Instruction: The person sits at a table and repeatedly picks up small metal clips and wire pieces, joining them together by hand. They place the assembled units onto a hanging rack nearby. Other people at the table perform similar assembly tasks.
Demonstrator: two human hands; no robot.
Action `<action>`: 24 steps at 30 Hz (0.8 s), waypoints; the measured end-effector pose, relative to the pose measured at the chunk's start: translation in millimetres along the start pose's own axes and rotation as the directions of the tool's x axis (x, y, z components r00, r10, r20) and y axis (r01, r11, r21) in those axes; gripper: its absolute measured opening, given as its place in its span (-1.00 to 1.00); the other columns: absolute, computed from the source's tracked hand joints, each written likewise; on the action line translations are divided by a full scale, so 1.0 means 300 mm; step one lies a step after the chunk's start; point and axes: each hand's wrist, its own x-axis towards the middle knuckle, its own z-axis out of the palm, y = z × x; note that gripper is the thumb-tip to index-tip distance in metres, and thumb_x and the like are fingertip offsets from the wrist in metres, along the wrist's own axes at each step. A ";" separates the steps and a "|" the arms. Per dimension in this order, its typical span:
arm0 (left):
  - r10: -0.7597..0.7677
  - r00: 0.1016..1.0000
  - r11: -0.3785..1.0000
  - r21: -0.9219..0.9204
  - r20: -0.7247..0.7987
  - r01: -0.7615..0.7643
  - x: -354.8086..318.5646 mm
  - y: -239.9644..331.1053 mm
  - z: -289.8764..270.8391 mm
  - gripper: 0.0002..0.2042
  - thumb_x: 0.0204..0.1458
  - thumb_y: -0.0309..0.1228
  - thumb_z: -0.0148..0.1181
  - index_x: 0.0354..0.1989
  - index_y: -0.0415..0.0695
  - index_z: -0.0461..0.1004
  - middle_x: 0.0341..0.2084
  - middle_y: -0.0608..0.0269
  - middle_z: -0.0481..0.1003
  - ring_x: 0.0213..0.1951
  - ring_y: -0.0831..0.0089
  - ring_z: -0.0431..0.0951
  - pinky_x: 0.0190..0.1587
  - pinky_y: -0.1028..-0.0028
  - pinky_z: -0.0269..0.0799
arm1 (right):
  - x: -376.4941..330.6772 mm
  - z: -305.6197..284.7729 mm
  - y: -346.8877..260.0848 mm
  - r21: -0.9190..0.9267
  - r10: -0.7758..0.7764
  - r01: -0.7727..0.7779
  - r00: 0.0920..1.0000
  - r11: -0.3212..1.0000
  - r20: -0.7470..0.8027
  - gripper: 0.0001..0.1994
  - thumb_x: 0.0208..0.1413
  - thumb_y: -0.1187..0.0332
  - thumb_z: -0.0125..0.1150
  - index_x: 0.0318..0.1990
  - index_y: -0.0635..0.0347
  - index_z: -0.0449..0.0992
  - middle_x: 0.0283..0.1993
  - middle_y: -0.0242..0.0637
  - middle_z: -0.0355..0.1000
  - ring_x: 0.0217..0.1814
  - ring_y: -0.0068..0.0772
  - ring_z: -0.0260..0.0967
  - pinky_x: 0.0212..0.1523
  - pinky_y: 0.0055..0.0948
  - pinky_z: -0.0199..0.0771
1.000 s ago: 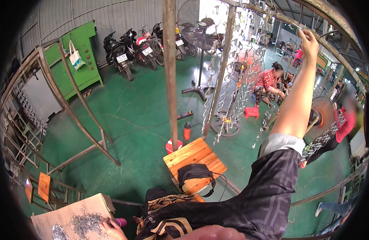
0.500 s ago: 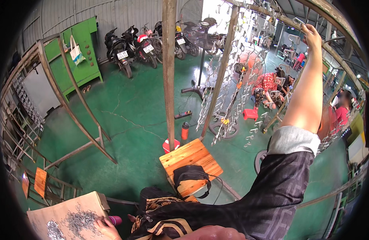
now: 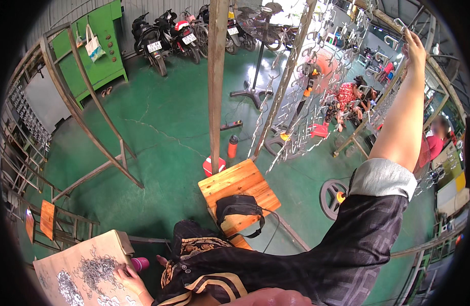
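High at the right, my right arm is stretched up and my right hand (image 3: 415,50) is closed in a pinch at the overhead rail. A pale bent metal hook (image 3: 399,24) sticks out at its fingertips. At the lower left, my left hand (image 3: 128,279) rests at the edge of a pile of small wire hooks (image 3: 98,269) on a brown cardboard-covered table (image 3: 51,261). Its fingers are bent in among the hooks; what they pinch is too small to make out. Many metal hooks hang in linked strands (image 3: 296,109) from the frame in front of me.
A wooden stool (image 3: 232,178) bearing a black bag (image 3: 240,208) stands ahead, beside a rusty post (image 3: 215,92). A purple cup (image 3: 140,263) is near my left hand. Standing fans (image 3: 260,41), parked motorbikes (image 3: 156,46) and seated people (image 3: 345,96) are farther off.
The view has shifted slightly. My right hand, with the hook at its fingertips, appears farther right and is still raised at the rail. My left hand has slid slightly left and up along the pile.
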 end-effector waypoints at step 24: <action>-0.015 1.000 1.000 0.016 0.026 0.015 0.005 0.019 0.009 -0.86 0.15 -0.49 0.06 -0.19 -0.27 0.45 -0.12 -0.05 0.38 -0.03 0.00 0.43 0.02 0.12 0.36 | 0.128 0.025 0.144 -0.032 -0.118 0.114 0.912 0.993 -0.393 -0.67 -0.18 0.20 0.56 -0.29 0.20 0.69 -0.36 -0.29 0.60 -0.41 -0.47 0.47 -0.32 -0.49 0.46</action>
